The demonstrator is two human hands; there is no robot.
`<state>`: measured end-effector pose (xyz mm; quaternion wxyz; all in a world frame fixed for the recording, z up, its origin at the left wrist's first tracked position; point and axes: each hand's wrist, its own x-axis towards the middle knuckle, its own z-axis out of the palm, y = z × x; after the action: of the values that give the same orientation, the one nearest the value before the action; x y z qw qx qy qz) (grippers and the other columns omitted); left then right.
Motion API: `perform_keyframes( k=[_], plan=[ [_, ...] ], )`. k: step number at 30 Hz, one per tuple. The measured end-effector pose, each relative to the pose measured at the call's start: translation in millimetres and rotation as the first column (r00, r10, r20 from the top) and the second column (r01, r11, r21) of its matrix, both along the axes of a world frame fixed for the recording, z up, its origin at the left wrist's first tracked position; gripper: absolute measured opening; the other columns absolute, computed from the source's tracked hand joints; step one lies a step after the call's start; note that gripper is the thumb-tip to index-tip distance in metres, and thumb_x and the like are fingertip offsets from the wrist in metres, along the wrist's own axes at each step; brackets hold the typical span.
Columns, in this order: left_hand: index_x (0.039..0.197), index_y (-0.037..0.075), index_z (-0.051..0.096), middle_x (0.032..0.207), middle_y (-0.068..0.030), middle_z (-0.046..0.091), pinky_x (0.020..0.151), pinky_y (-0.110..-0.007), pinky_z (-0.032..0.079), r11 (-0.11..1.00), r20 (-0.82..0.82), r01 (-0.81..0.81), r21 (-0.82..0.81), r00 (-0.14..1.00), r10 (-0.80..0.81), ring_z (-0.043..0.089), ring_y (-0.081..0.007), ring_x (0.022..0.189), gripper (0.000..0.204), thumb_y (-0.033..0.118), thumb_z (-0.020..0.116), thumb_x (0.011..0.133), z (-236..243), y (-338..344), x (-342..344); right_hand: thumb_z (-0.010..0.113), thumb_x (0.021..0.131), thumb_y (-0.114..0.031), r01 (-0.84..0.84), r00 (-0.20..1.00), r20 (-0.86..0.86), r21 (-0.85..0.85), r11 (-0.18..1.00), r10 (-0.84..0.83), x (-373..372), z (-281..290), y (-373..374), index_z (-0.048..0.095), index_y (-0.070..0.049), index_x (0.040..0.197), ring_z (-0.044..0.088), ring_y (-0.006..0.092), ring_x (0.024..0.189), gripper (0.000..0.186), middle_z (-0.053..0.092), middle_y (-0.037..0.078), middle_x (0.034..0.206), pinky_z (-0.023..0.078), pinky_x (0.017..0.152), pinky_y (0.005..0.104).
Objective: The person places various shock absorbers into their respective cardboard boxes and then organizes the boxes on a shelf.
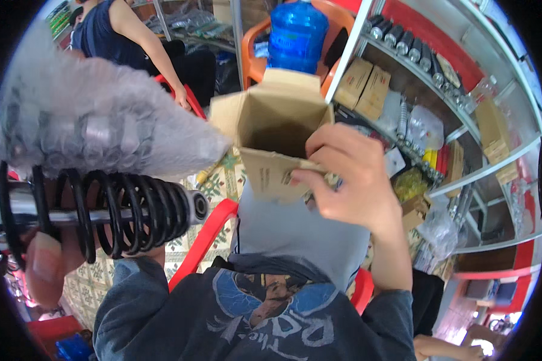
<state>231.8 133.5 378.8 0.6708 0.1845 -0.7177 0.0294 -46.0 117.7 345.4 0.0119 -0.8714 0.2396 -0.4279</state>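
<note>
A shock absorber [141,210] with a black coil spring and silver rod lies across the left side, its eye end pointing right. My left hand [48,268] is closed around it, fingers partly hidden by the spring. Right above it is a bubble-wrapped bundle [108,114], seemingly held along with it; its contents are blurred by the plastic. My right hand [352,174] pinches the near flap of a cardboard box [271,171]. The box stands upright with its flaps spread, and its dark inside shows nothing I can make out.
A blue water jug [298,36] sits on an orange chair [253,57] ahead. On the right, glass shelves [464,129] hold shock absorbers, cartons [361,87] and bagged parts. A seated person [132,36] is at the far left. Red chair arms [202,243] flank me.
</note>
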Motion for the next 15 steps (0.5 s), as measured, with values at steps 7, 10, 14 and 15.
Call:
perform_keyframes(
  k=[7,10,14,15],
  plan=[
    [0.106,-0.006,0.067,0.099,-0.0179,0.068,0.08,-0.035,0.059,0.979,0.027,-0.047,-0.198,0.998,0.053,0.07,-0.024,0.086,0.024,0.007,0.064,0.086,15.6,-0.4,-30.1,0.08,0.065,-0.004,0.04,0.999,-0.02,0.064,0.997,-0.039,12.6,-8.0,14.9,0.061,-0.004,0.07,0.062,0.0254,0.072,0.02,0.06,0.005,0.083,0.05,0.056,0.0397],
    [0.106,-0.008,0.069,0.1,-0.0203,0.071,0.081,-0.035,0.061,0.974,-0.009,-0.056,-0.218,0.998,0.056,0.072,-0.0252,0.086,0.024,0.008,0.062,0.09,21.5,-3.4,-38.1,0.08,0.066,-0.005,0.048,0.999,-0.009,0.032,0.998,-0.047,11.0,-10.6,22.6,0.061,-0.005,0.072,0.062,0.0253,0.072,0.02,0.061,0.005,0.085,0.051,0.057,0.0397],
    [0.103,-0.011,0.072,0.1,-0.0219,0.074,0.082,-0.036,0.061,0.998,-0.19,-0.019,-0.052,0.982,0.009,0.074,-0.0265,0.087,0.025,0.009,0.061,0.091,15.1,-4.6,-38.7,0.081,0.069,-0.006,0.066,0.998,-0.001,-0.008,0.998,-0.066,9.0,-14.9,29.9,0.064,-0.005,0.077,0.063,0.026,0.073,0.019,0.062,0.006,0.09,0.054,0.06,0.0394],
    [0.101,-0.011,0.073,0.099,-0.0212,0.074,0.082,-0.036,0.06,1.0,-0.245,0.01,0.012,0.97,-0.006,0.073,-0.0267,0.087,0.026,0.01,0.062,0.09,11.4,-8.5,-38.3,0.081,0.069,-0.007,0.078,0.997,-0.001,-0.02,0.997,-0.078,7.5,-15.9,29.7,0.065,-0.005,0.08,0.064,0.0263,0.075,0.019,0.062,0.007,0.092,0.054,0.061,0.0391]
  ],
)
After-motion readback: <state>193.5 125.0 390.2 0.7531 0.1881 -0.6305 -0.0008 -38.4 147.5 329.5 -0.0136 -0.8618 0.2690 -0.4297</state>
